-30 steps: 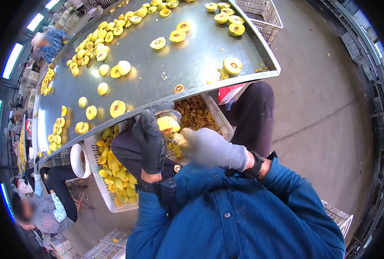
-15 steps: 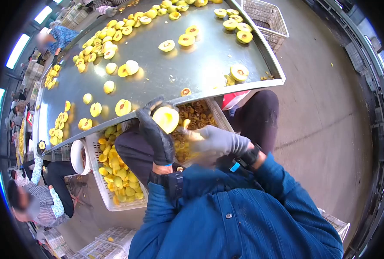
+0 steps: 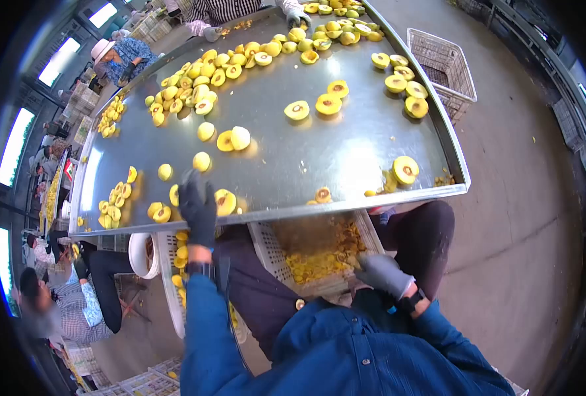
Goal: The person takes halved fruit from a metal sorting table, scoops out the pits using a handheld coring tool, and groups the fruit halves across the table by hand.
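Observation:
My left hand, in a black glove, reaches over the near rim of the metal table. Its fingers are apart among peach halves; one peach half lies just right of it and another is partly hidden behind it. My right hand, in a grey glove, is low by my right thigh, beside a white crate of yellow and brown fruit scraps. Its fingers are curled, and what they hold, if anything, cannot be made out. Many yellow peach halves lie across the table, some with the brown pit side up.
A crate of yellow fruit pieces stands under the table by my left leg, next to a white bucket. Another white crate sits beyond the table's right side. Co-workers stand or sit at the far and left edges, one gloved hand near the fruit.
The peach half that was in my left hand is gone from it, and that hand has moved left onto the table. My right hand has dropped away to the lower right. The view has shifted.

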Motion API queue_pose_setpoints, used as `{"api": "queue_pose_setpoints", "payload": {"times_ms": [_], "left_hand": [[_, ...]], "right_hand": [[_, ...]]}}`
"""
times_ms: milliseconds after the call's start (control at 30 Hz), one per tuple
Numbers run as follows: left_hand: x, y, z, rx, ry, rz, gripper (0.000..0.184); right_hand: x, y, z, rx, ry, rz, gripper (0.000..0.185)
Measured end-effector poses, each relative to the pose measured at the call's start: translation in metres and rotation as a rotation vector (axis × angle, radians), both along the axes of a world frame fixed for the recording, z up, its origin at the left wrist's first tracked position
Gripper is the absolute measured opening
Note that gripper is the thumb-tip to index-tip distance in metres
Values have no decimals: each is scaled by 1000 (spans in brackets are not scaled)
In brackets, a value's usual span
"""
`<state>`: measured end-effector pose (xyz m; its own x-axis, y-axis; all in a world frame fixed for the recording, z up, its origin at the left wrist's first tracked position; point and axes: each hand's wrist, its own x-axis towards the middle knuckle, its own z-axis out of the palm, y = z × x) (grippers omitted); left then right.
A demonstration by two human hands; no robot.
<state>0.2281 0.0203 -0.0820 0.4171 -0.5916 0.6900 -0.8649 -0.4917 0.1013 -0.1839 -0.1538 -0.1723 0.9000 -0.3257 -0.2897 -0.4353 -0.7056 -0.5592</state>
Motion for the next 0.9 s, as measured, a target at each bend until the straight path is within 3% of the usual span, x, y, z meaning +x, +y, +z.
{"api": "queue_pose_setpoints", "payload": {"times_ms": [133, 167, 233, 333, 467, 567, 600, 700, 733, 833, 900], "left_hand": [[61, -103, -49, 198, -73, 65, 58], [69, -119, -68, 209, 184, -2, 58], [40, -142, -68, 155, 352, -117, 48], [13, -156, -64, 282, 109, -299, 37], [-5, -156, -31, -7, 690, -391, 34], [17, -155, -29, -94, 476, -268, 36], [35, -156, -36, -43, 185, -225, 41], [51, -163, -52, 132, 491, -204, 46], [52, -167, -56, 70, 628, -273, 51], [46, -176, -50, 129, 636, -280, 54], [24, -174, -43, 8, 876, -364, 55]], "right_hand": [[10, -2, 14, 42, 126, -25, 32], [12, -3, 16, 54, 152, -45, 31], [17, -5, 21, 80, 203, -80, 31], [20, -7, 24, 112, 229, -69, 30], [16, -7, 16, 152, 249, -55, 28], [16, -8, 17, 140, 231, -62, 28], [15, -8, 15, 141, 219, -60, 27], [15, -8, 10, 141, 192, -58, 25], [15, -8, 11, 140, 184, -61, 25], [17, -8, 13, 133, 91, -65, 22], [21, -11, 22, 202, -42, -126, 22]]}}
